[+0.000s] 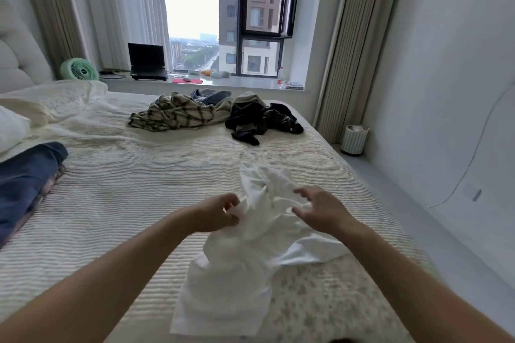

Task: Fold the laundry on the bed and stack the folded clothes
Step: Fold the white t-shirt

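Observation:
A crumpled white garment (239,281) lies on the near part of the bed (125,189), bunched up in the middle. My left hand (216,213) pinches a fold of it at its left side. My right hand (320,207) hovers over the bunched top with fingers spread and loosely bent, holding nothing. At the far side of the bed lie a plaid shirt (178,114), a bluish garment (211,96) behind it, and a heap of dark clothes (259,120). A folded blue garment (25,184) lies at the left edge.
A rumpled white duvet (55,103) and a pillow (11,128) fill the far left of the bed. On the window ledge behind stand a green fan (80,69), a laptop (147,62) and a bottle (280,76). A small white bin (354,139) stands on the floor at right.

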